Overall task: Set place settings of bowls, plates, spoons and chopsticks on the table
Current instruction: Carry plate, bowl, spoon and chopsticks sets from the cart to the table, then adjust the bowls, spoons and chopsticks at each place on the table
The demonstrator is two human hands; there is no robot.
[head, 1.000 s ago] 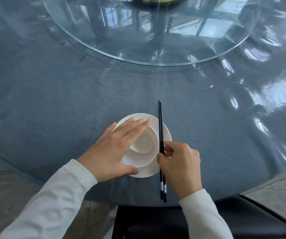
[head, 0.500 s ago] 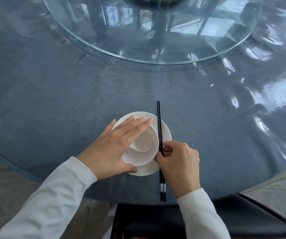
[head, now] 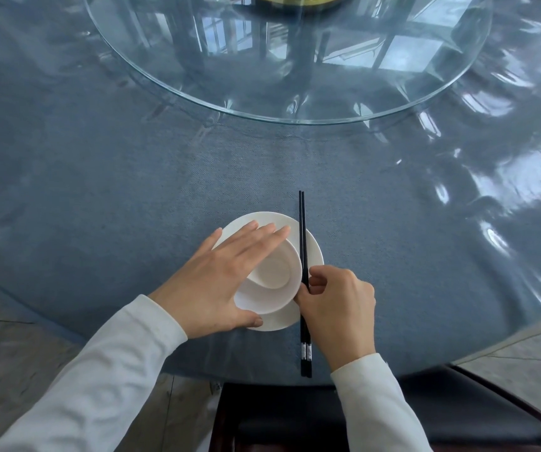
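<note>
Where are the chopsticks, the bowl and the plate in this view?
chopsticks (head: 302,243), head view, on the black shafts above the pinching fingers.
bowl (head: 272,301), head view, on its near inner wall.
plate (head: 315,252), head view, on the bare right rim beyond the chopsticks.

Near bench (head: 99,190) front edge: plate (head: 314,252) with bowl (head: 275,278) on it. Right of bowl, chopsticks (head: 302,230) cross plate rim. Behind, turntable (head: 295,60).

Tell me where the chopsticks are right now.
In the head view, the chopsticks run side by side across the right part of the white plate, just right of the bowl, pinched by the right hand.
</note>
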